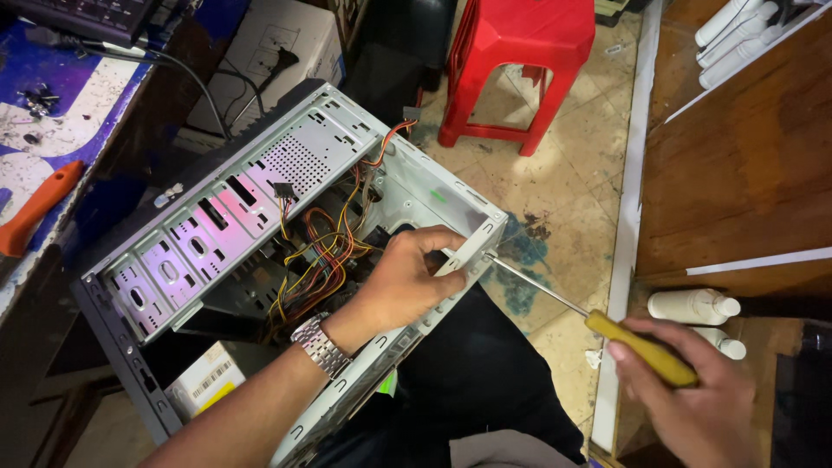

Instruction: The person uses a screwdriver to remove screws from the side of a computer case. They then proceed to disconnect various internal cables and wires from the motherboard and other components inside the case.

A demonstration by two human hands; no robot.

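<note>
An open grey computer case (260, 173) rests tilted across my lap, its inside facing up with a bundle of coloured wires (316, 256). My left hand (407, 277), a metal watch on its wrist, grips the case's near right edge, fingers curled over the frame. My right hand (693, 403) holds a yellow-handled screwdriver (637, 347); its long shaft runs up left and the tip touches the case's outer right side near my left fingers.
A red plastic stool (516, 61) stands on the tiled floor beyond the case. A wooden cabinet (737, 173) with white bottles (693, 305) is at the right. A cluttered bench with an orange-handled tool (39, 208) lies at the left. A cardboard box (277, 43) sits behind.
</note>
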